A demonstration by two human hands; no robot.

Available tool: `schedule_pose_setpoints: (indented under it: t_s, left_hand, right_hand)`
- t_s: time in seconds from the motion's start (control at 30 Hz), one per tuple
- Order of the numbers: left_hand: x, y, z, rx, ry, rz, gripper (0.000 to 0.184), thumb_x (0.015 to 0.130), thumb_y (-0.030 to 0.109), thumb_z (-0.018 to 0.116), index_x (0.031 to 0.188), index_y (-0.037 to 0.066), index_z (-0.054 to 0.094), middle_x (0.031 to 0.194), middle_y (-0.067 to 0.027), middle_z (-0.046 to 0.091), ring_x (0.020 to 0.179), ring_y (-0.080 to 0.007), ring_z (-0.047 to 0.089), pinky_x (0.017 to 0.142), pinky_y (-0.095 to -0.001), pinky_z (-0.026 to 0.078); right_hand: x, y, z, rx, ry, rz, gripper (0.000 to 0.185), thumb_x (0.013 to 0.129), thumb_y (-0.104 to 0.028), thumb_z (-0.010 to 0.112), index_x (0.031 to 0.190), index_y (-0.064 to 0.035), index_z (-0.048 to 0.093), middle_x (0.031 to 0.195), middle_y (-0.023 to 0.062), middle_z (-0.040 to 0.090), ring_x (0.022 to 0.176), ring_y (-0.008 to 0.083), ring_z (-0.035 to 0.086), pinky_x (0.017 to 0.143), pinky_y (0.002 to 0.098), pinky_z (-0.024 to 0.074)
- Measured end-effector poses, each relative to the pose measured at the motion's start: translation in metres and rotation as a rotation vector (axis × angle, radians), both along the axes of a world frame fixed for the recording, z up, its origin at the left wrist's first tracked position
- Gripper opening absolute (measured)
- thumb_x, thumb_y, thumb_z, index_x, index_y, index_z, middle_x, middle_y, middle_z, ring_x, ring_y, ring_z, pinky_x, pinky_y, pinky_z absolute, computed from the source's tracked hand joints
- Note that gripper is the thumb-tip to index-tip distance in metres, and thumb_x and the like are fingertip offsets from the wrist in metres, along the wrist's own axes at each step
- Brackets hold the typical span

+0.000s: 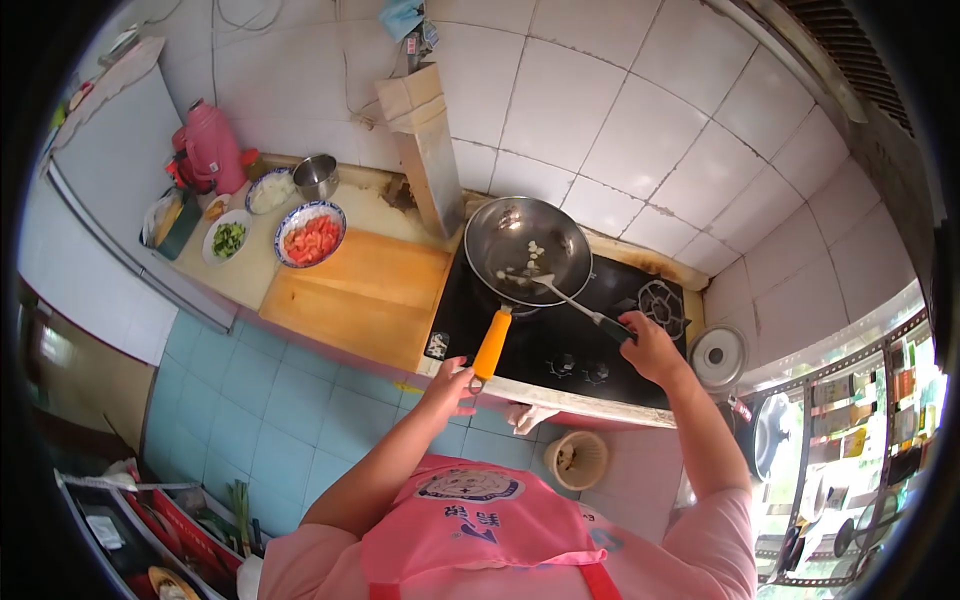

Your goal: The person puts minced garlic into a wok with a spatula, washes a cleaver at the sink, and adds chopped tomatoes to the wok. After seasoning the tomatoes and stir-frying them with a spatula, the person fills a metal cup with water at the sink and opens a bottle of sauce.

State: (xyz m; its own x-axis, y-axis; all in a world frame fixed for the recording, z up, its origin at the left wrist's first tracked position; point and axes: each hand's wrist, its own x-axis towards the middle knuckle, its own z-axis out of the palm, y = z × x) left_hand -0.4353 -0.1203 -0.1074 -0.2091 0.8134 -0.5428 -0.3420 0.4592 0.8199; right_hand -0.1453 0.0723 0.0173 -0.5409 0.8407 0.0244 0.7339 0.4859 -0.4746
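My right hand (652, 350) is closed around the dark grip of a metal spatula (570, 301). The spatula's blade rests inside a steel wok (495, 232), among small pale pieces that look like chopped garlic (534, 250). The wok sits on the black gas stove (530, 350), its yellow handle (491, 345) pointing towards me. Beside the lower end of that handle is my left hand (445, 393), its fingers loosely curled and apart. Whether they touch the handle's end is hard to make out.
Left of the stove lies a wooden cutting board (355, 295). Beyond it stand a bowl of chopped tomato (312, 240), a plate of chopped greens (229, 238), a steel bowl (316, 177) and a pink thermos (214, 150). A pot lid (719, 356) leans at right; a bin (577, 461) stands below.
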Motion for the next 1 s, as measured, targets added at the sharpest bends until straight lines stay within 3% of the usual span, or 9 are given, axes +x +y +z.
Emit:
schedule_pose_setpoints:
  t_s: [0.1, 0.3, 0.37, 0.63, 0.73, 0.8, 0.9, 1.0]
  left_hand:
    - [-0.010, 0.023, -0.005, -0.047, -0.380, -0.122, 0.040, 0.099, 0.036, 0.046, 0.133, 0.018, 0.035, 0.118, -0.0088, 0.058, 0.096, -0.0216, 0.063, 0.075, -0.0410, 0.052]
    - [-0.020, 0.041, -0.009, 0.017, -0.451, -0.258, 0.028, 0.102, 0.027, 0.041, 0.128, 0.016, 0.040, 0.109, -0.0080, 0.063, 0.083, -0.0159, 0.062, 0.073, -0.0345, 0.053]
    - [-0.023, 0.042, -0.011, 0.045, -0.475, -0.303, 0.025, 0.103, 0.023, 0.041, 0.125, 0.013, 0.041, 0.109, -0.0090, 0.062, 0.080, -0.0132, 0.060, 0.072, -0.0308, 0.053]
    - [-0.028, 0.047, -0.015, 0.074, -0.534, -0.353, 0.024, 0.102, 0.020, 0.040, 0.125, 0.012, 0.039, 0.111, -0.0104, 0.060, 0.082, -0.0160, 0.062, 0.074, -0.0324, 0.055]
    - [-0.035, 0.048, -0.023, 0.075, -0.555, -0.394, 0.027, 0.102, 0.024, 0.041, 0.128, 0.014, 0.038, 0.113, -0.0096, 0.060, 0.086, -0.0176, 0.062, 0.075, -0.0347, 0.054]
    - [-0.044, 0.048, -0.025, 0.055, -0.646, -0.411, 0.036, 0.101, 0.034, 0.044, 0.131, 0.017, 0.035, 0.112, -0.0089, 0.060, 0.091, -0.0200, 0.062, 0.076, -0.0398, 0.054]
    - [-0.072, 0.049, -0.036, -0.060, -0.622, -0.312, 0.050, 0.096, 0.047, 0.049, 0.135, 0.021, 0.030, 0.112, -0.0090, 0.060, 0.097, -0.0247, 0.063, 0.077, -0.0455, 0.052]
    - [-0.123, 0.049, -0.059, -0.028, -0.619, -0.084, 0.043, 0.096, 0.042, 0.051, 0.130, 0.020, 0.035, 0.110, -0.0110, 0.062, 0.099, -0.0277, 0.064, 0.078, -0.0460, 0.053]
  right_hand:
    - [0.007, -0.022, 0.024, -0.014, -0.038, -0.029, 0.038, 0.074, -0.007, 0.059, 0.112, -0.0041, 0.056, 0.097, 0.0205, 0.063, 0.094, 0.0372, 0.061, 0.083, 0.0410, 0.0482]
    - [-0.018, -0.032, 0.029, 0.018, -0.124, -0.063, 0.038, 0.074, -0.005, 0.058, 0.112, -0.0050, 0.056, 0.098, 0.0208, 0.063, 0.094, 0.0374, 0.061, 0.084, 0.0415, 0.0482]
    - [-0.035, -0.022, 0.016, 0.083, -0.036, -0.093, 0.037, 0.074, -0.004, 0.057, 0.111, -0.0036, 0.057, 0.098, 0.0210, 0.062, 0.095, 0.0377, 0.060, 0.084, 0.0418, 0.0479]
    - [-0.080, 0.033, -0.024, 0.175, 0.045, -0.181, 0.032, 0.076, -0.007, 0.056, 0.107, -0.0002, 0.058, 0.098, 0.0219, 0.063, 0.096, 0.0381, 0.060, 0.084, 0.0414, 0.0479]
    - [-0.081, 0.028, -0.022, 0.108, 0.014, -0.197, 0.034, 0.075, -0.009, 0.057, 0.108, 0.0002, 0.060, 0.099, 0.0219, 0.063, 0.095, 0.0376, 0.061, 0.084, 0.0405, 0.0485]
    - [-0.070, 0.011, -0.007, 0.001, -0.003, -0.201, 0.036, 0.075, -0.009, 0.058, 0.109, 0.0004, 0.060, 0.101, 0.0213, 0.064, 0.093, 0.0364, 0.063, 0.083, 0.0390, 0.0492]
    - [-0.062, -0.023, 0.018, -0.042, 0.023, -0.233, 0.036, 0.074, -0.006, 0.058, 0.109, 0.0002, 0.061, 0.100, 0.0200, 0.065, 0.091, 0.0347, 0.064, 0.083, 0.0376, 0.0497]
    - [-0.062, -0.036, 0.014, -0.008, -0.020, -0.229, 0.036, 0.073, -0.003, 0.058, 0.109, -0.0003, 0.060, 0.099, 0.0193, 0.064, 0.093, 0.0337, 0.062, 0.084, 0.0377, 0.0486]
